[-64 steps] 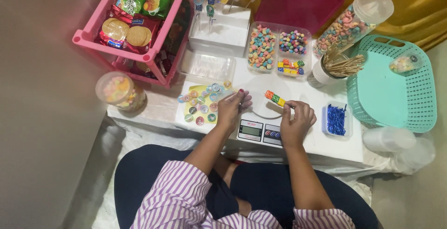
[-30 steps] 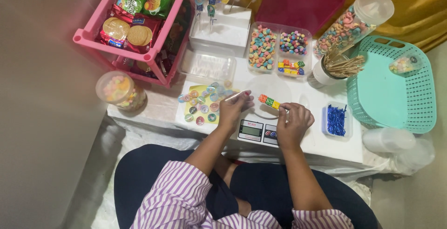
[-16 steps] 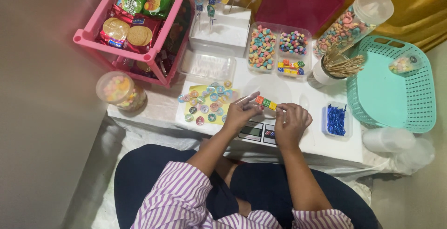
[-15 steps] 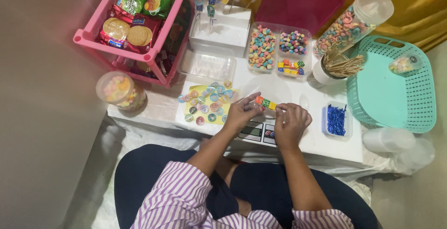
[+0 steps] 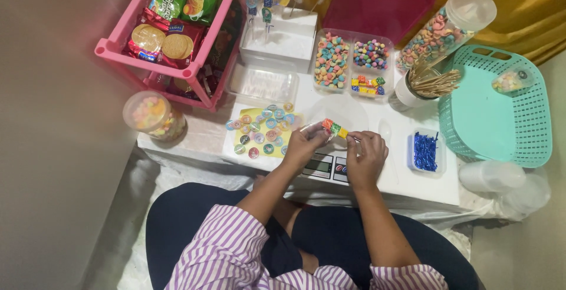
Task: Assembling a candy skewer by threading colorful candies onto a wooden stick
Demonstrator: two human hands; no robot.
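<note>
Head view: skewer (image 5: 333, 128) of coloured candy pinched between both grips over the scale (image 5: 326, 166) at the worktop's near edge. Long axis runs left to right, left hand (image 5: 302, 146) on the loaded end, right hand (image 5: 364, 155) on the bare tip. Vs. 2.1 s ago: hands closer together, left off the sticker sheet (image 5: 262, 132).

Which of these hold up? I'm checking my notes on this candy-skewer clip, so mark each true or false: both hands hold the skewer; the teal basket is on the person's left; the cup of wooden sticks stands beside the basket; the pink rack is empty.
1. Left hand and right hand both hold the candy skewer: true.
2. The teal basket is on the person's left: false, on their right.
3. The cup of wooden sticks stands beside the basket: true.
4. The pink rack is empty: false, it holds biscuit packs.
</note>
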